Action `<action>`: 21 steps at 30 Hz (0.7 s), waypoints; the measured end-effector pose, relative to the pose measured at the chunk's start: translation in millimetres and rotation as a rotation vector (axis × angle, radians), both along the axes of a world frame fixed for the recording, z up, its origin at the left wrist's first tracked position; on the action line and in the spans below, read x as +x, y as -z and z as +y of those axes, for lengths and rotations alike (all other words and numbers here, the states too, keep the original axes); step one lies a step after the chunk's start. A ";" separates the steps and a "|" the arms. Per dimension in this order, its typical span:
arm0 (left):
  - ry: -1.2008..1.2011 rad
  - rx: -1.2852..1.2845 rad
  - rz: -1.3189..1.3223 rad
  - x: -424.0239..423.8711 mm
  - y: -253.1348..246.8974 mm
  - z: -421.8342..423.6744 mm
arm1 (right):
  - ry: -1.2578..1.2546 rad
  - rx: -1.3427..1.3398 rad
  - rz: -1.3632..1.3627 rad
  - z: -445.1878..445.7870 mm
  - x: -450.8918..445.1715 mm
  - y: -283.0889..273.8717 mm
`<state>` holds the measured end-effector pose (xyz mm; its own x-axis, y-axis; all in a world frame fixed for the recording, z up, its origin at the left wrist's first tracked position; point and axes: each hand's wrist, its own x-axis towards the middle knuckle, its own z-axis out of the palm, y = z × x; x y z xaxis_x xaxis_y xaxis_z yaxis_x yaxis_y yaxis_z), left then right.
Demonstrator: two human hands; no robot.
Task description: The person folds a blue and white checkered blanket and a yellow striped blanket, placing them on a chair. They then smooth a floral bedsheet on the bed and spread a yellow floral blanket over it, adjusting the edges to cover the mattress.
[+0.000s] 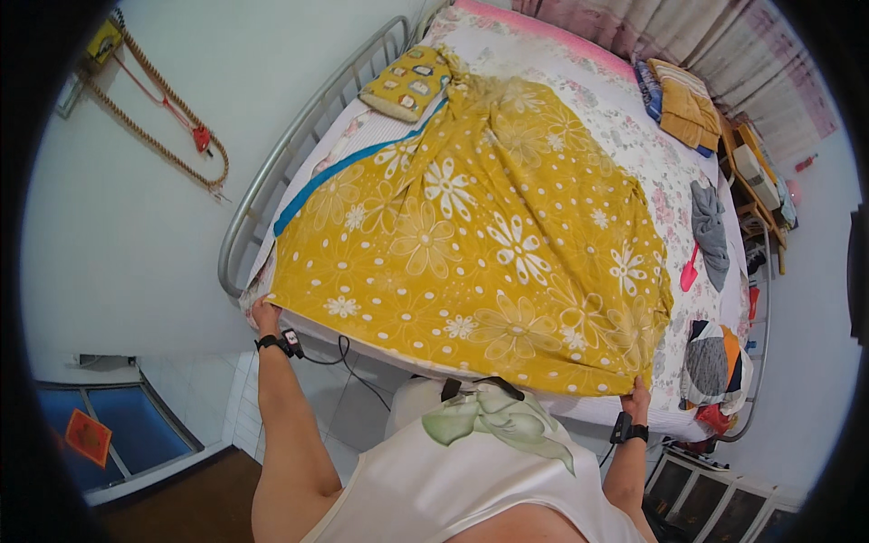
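A yellow flowered quilt cover (434,237) with a blue strip along its left edge lies spread across a bed. My left hand (265,314) grips its near left corner at the bed's edge. The near right corner is pinched in my right hand (637,399). Folds and creases run from the bunched far end towards the middle of the cloth. A yellow patterned pillow (409,83) rests beside that far end. Under these is a floral bed sheet (604,129). Each wrist wears a black strap with a small device.
A metal bed rail (299,142) bounds the left side. On the right of the bed lie folded blankets (686,105), a grey cloth (710,234), a pink toy shovel (689,273) and bundled clothes (713,366). A black cable (360,377) hangs near my left wrist.
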<state>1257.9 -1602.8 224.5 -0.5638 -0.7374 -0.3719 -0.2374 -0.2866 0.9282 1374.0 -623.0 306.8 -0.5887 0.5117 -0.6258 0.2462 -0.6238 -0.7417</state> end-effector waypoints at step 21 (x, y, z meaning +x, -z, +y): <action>0.112 -0.423 -0.432 -131.3 54.8 87.6 | -0.071 0.332 -0.174 29.2 53.9 -62.3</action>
<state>1126.6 -1515.3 169.7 -0.5100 -0.8160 -0.2720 -0.6248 0.1341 0.7692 1427.8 -593.8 369.1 -0.5293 0.6655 -0.5263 0.4204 -0.3331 -0.8440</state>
